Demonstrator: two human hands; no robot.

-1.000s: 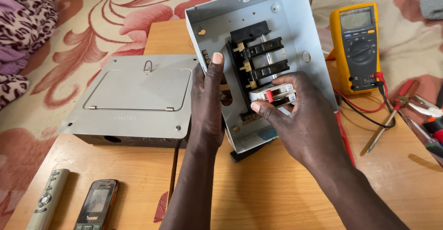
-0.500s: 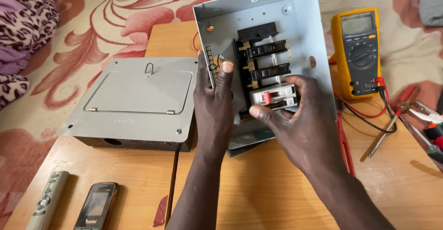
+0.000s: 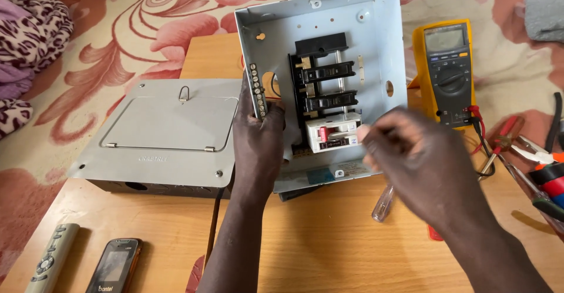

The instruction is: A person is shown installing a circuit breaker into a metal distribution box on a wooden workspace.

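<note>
Light wooden table (image 3: 329, 252) sitting on a cream carpet (image 3: 123, 46) with pink and red floral swirls. Left of the table, a leopard-print blanket (image 3: 26, 40) lying bunched on the carpet. Even, soft light falling throughout.

The open grey metal breaker box (image 3: 352, 28) stands tilted up on the desk (image 3: 329, 240), its inside facing the camera. A column of black breakers (image 3: 326, 72) runs down its middle, and at the bottom sits a white breaker with a red switch (image 3: 332, 133). A terminal bar with a row of screws (image 3: 257, 91) lines its left inner edge.
</note>
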